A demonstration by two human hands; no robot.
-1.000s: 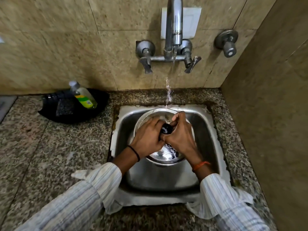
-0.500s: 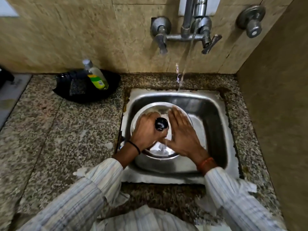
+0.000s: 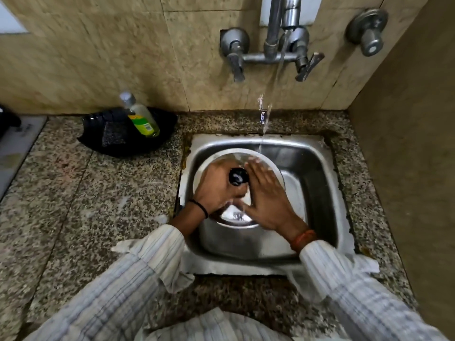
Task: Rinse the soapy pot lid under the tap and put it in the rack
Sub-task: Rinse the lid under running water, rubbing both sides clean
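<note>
A round steel pot lid (image 3: 236, 217) with a black knob (image 3: 238, 177) is held inside the steel sink (image 3: 312, 193). My left hand (image 3: 216, 190) grips the lid by the knob. Flat on the lid's right half lies my right hand (image 3: 268, 200), fingers spread. Water runs from the wall tap (image 3: 272, 43) in a thin stream and lands at the lid's far edge. No rack is in view.
A black tray (image 3: 98, 141) holding a dish-soap bottle (image 3: 141, 116) and a scrub pad sits on the granite counter (image 3: 86, 205) at the back left. A second wall valve (image 3: 368, 36) is at the right. A side wall stands close on the right.
My right hand has opened from a curled grip near the knob and now lies flat on the lid. The camera view has shifted, so the sink sits more to the right.
</note>
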